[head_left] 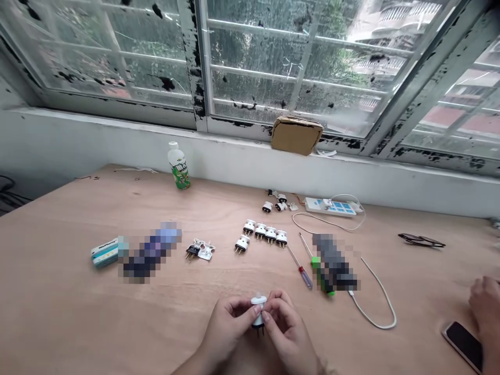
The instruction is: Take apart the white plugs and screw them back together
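Observation:
Between my two hands, at the near middle of the table, is a white and black electrical plug [258,319], its metal pins pointing toward me. The thumb and fingers of my left hand [230,323] pinch it from one side; those of my right hand [287,323] close on it from the other. Beyond them, several similar assembled plugs [260,230] form a loose row, with one plug [242,244] in front. To the left lie opened plug parts [200,249], black and white. A screwdriver [300,268] with a red and clear handle lies right of the row.
A green-handled screwdriver [315,263] lies beside a blurred dark object [336,260] with a white cable [385,307]. Farther back are more plugs [280,203], a power strip [330,207] and a bottle [178,165]. Glasses [422,240], a phone [463,344] and another person's hand [485,302] are at right; a small box [105,253] at left.

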